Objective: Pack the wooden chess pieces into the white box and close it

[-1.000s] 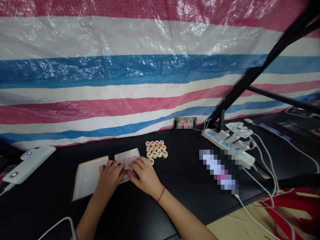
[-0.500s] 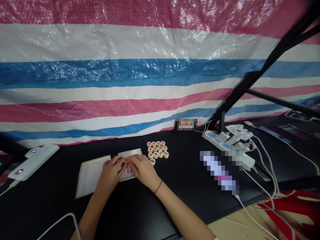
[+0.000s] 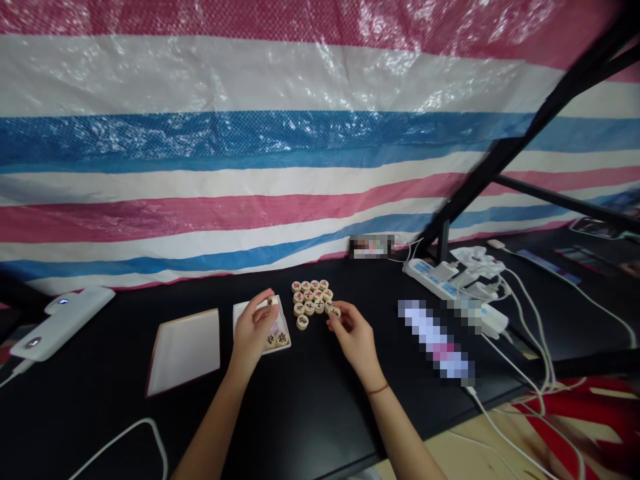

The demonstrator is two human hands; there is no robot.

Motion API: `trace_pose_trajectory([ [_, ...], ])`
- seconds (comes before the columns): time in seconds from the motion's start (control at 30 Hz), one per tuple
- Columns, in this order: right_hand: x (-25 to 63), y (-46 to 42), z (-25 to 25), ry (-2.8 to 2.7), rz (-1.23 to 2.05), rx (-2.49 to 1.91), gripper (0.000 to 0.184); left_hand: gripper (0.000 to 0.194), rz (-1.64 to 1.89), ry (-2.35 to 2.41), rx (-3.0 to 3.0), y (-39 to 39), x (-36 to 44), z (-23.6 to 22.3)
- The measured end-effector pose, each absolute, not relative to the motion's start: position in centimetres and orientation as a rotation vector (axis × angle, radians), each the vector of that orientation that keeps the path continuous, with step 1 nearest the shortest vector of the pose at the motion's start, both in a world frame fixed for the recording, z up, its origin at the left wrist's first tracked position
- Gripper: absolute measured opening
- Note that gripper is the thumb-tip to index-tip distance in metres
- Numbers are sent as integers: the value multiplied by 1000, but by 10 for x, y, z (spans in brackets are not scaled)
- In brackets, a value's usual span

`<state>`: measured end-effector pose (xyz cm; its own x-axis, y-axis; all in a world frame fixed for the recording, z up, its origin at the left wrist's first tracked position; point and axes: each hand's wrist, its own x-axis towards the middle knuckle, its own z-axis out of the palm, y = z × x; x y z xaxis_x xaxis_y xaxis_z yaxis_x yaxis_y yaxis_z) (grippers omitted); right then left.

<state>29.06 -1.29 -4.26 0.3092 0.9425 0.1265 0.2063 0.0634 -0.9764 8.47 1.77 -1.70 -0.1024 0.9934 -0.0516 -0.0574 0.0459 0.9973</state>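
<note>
Over the small white box (image 3: 287, 327), my left hand (image 3: 251, 328) is closed, with a Chinese chess piece (image 3: 272, 301) at its fingertips. Two black-lettered pieces (image 3: 277, 341) lie in the near part of that box; my fingers cover much of the rest. My right hand (image 3: 355, 335) pinches another Chinese chess piece (image 3: 335, 311) at the right side of the grouped pieces (image 3: 309, 295). These sit in close rows on the black table, red-lettered ones at the back and black-lettered in front. A single piece (image 3: 302, 323) begins the nearest row.
An open box lid (image 3: 185, 350) lies left of the box. A white device (image 3: 63, 323) is at far left. On the right are a blurred-out phone (image 3: 437, 340), a power strip (image 3: 450, 293) with chargers, and cables. A striped plastic sheet (image 3: 225, 200) hangs behind.
My hands, together over the box before, are now apart. The right has moved right to the grouped pieces with a piece. Black-lettered pieces in the box have come into sight.
</note>
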Motion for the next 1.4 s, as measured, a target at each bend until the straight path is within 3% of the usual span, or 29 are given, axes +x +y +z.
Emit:
trace_pose_trajectory([
  [0.27, 287, -14, -60, -1408, 607, -1552, 28, 25, 1391, 1322, 1677, 12, 76, -37],
  [0.47, 277, -20, -47, -1577, 408, -1569, 23, 30, 1262, 1284, 2116, 2, 88, -35],
  [0.57, 268, -29, -32, -1548, 503, -1482, 24, 32, 1214, 1190, 2236, -4, 97, -34],
  [0.8, 248, -35, -16, -1610, 639, -1357, 21, 40, 1146, 1056, 2351, -8, 98, -36],
  [0.93, 260, -29, -30, -1638, 346, -1513, 23, 39, 1140, 1145, 2429, -7, 79, -35],
  [1.03, 269, -25, -43, -1713, 153, -1603, 25, 28, 1149, 1275, 2431, -6, 59, -36],
  [1.4, 267, -26, -56, -1828, 76, -1710, 29, 21, 1071, 1425, 2379, -3, 37, -41],
])
